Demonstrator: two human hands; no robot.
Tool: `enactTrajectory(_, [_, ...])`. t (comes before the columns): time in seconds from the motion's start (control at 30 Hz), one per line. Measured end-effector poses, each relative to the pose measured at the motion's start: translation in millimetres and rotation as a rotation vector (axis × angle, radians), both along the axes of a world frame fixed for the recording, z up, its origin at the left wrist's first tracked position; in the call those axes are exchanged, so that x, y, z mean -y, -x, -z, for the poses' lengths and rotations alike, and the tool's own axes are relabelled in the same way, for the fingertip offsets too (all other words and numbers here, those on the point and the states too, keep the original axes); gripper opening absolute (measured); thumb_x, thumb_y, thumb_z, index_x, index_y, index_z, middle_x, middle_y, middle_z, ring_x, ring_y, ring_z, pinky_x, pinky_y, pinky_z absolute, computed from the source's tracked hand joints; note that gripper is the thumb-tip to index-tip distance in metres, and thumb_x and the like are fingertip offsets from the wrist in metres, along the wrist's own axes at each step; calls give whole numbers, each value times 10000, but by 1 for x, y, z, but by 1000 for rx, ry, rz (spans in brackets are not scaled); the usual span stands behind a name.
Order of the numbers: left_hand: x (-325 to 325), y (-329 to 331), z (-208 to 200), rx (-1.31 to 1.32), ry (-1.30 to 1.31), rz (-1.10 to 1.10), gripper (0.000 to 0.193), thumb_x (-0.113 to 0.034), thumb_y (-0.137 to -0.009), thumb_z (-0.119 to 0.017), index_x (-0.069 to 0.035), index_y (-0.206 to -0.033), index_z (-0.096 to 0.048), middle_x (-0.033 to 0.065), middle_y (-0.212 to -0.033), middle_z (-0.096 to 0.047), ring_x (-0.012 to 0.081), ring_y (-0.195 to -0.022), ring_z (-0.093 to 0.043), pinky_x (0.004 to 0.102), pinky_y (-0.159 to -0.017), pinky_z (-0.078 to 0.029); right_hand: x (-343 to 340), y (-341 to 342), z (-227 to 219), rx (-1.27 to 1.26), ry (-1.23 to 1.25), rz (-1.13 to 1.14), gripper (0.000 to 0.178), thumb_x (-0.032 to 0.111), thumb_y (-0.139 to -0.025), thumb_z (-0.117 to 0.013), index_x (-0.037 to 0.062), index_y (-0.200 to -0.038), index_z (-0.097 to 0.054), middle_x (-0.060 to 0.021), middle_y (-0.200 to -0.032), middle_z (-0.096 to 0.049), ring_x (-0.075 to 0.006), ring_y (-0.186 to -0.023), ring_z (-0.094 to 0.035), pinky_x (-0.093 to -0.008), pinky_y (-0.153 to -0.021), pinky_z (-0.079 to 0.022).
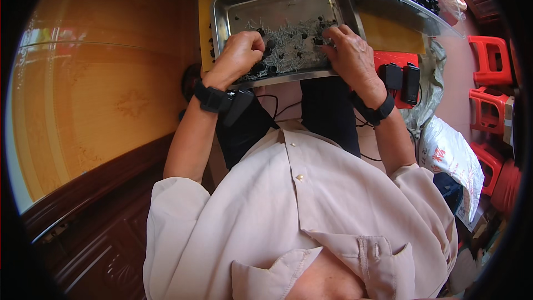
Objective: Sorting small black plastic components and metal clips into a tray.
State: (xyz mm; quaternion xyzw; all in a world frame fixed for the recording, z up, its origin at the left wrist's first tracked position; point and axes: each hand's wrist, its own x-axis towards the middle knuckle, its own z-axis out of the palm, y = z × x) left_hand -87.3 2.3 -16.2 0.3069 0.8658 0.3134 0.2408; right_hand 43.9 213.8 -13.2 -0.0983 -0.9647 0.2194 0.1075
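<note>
Thin silvery pin-like metal pieces [287,45] spread crosswise in the rectangular steel tray [266,8], between the person's left hand [239,53], fingers curled, and right hand [354,55], fingers bent; whether either grasps anything cannot be told

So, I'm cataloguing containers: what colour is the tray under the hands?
The tray is silver-grey; the head view shows it.

Two hands [242,53] of mine, one metal tray [261,14].
I count two clear bins [391,3], two black wristbands [212,97], three red stools [477,58] at right; thin pieces [288,44] lie too jumbled to number.
</note>
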Motion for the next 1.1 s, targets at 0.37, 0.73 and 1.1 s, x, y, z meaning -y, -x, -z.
enactTrajectory(0.37, [5, -25, -4, -327, 245, 73, 245, -89, -666, -698, -15, -864, -575, 148, -852, -607, 321, -860, -583, 399, -718, -451, 40, 32, 16, 249, -35, -349, 127, 124, -714, -654, 32, -801, -648, -169, -810, -633, -347, -777, -635, -421, -649, -509])
enactTrajectory(0.73, [17, -4, -8, 90, -54, -70, 197, -83, -675, -690, -12, -838, -605, 159, -851, -641, 342, -826, -610, 404, -728, -480, 24, 26, 10, 176, 20, -262, 82, 131, -748, -584, 53, -764, -603, -119, -815, -607, -338, -779, -600, -426, -662, -476])
enactTrajectory(1.1, [23, -25, -7, -533, 260, 179, 151, -98, -630, -721, -76, -692, -585, 67, -753, -561, 275, -837, -524, 374, -739, -413, 30, 35, 16, 326, -84, -348, 117, 171, -711, -651, 63, -751, -629, -116, -787, -615, -336, -767, -604, -420, -647, -480])
